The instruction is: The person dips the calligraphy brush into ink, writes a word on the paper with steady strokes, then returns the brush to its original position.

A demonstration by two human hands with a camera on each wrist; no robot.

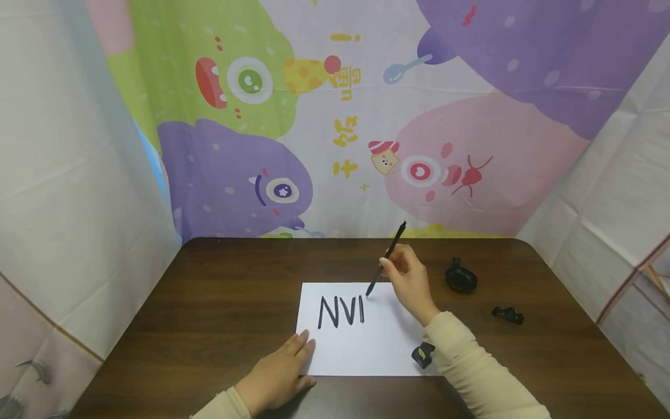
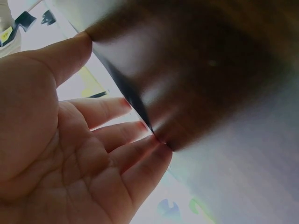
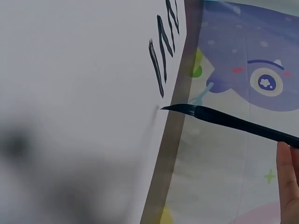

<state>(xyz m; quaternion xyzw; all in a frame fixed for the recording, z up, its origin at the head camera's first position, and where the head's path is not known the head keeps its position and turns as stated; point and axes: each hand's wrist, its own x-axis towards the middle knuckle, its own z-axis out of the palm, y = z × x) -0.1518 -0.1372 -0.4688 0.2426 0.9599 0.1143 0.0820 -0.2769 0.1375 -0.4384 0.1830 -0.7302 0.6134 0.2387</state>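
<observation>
A: Right hand?
B: Fingers pinching a black brush; tip at the far part of the white paper, just right of the letters NVI. Contact: can't tell.
A: Left hand?
B: On paper's left edge, near side. Fingers straight, slightly apart.
A: Rest?
B: Brown tabletop: small black dish far right, bumpy black brush rest nearer. Yellow-marked black object by right sleeve.
</observation>
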